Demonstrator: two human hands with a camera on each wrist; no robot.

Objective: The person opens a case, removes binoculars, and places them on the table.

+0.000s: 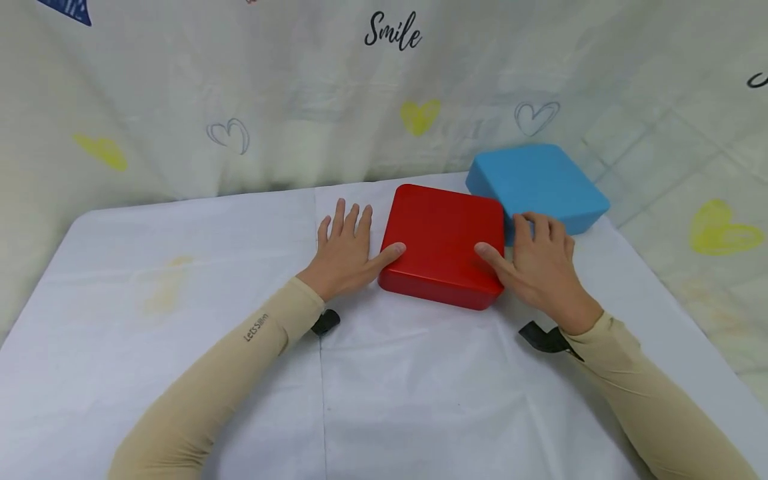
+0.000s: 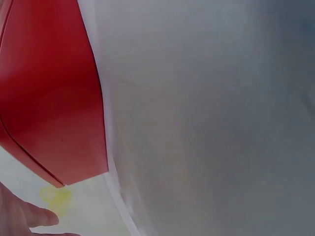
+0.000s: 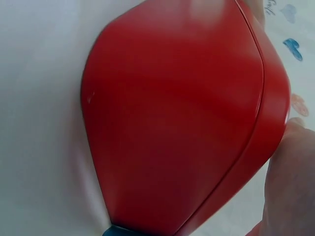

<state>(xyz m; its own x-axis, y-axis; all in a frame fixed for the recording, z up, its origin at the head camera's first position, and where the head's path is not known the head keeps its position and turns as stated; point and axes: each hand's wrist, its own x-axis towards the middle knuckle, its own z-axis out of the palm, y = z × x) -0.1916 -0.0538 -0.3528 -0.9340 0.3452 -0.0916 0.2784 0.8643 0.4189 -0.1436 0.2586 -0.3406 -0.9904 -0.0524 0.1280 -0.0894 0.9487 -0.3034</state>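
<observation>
A red rounded-corner box (image 1: 447, 233) with a lid seam sits on the white-covered table, its side filling much of the right wrist view. Behind it to the right is a blue box (image 1: 540, 180) of similar shape. My left hand (image 1: 347, 259) is at the red box's left side, fingers spread and straight, thumb over the front left corner. On the other side my right hand (image 1: 540, 267) lays its thumb over the top's right edge, while its fingers reach forward beside the box and overlap the blue box's front. Neither hand is curled round a box.
A white cloth (image 1: 180, 267) with a faint yellowish stain covers the table. Behind stands a pale curtain (image 1: 324, 93) printed with hearts and the word Smile. Black straps (image 1: 549, 339) show beneath both wrists.
</observation>
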